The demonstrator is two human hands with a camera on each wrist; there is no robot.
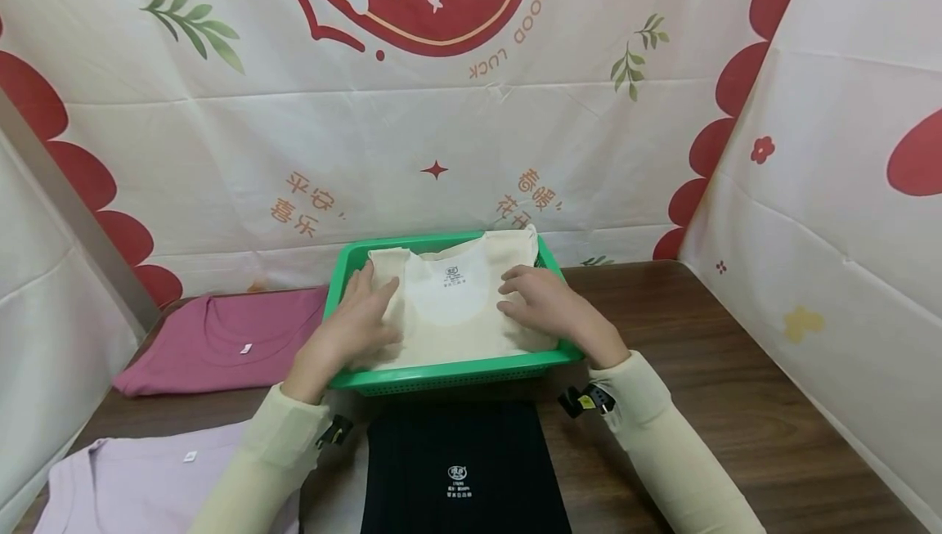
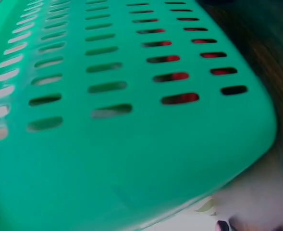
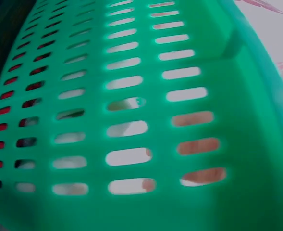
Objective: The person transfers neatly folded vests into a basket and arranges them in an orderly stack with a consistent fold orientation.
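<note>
— Black shirt [image 1: 465, 468] lies at the table's [image 1: 736, 403] near edge. Where's the cream one?

— Folded in the green basket [image 1: 449, 374]. My left hand [image 1: 352, 326] and right hand [image 1: 545, 305] press flat on the cream shirt [image 1: 450, 309], fingers spread, gripping nothing.
</note>
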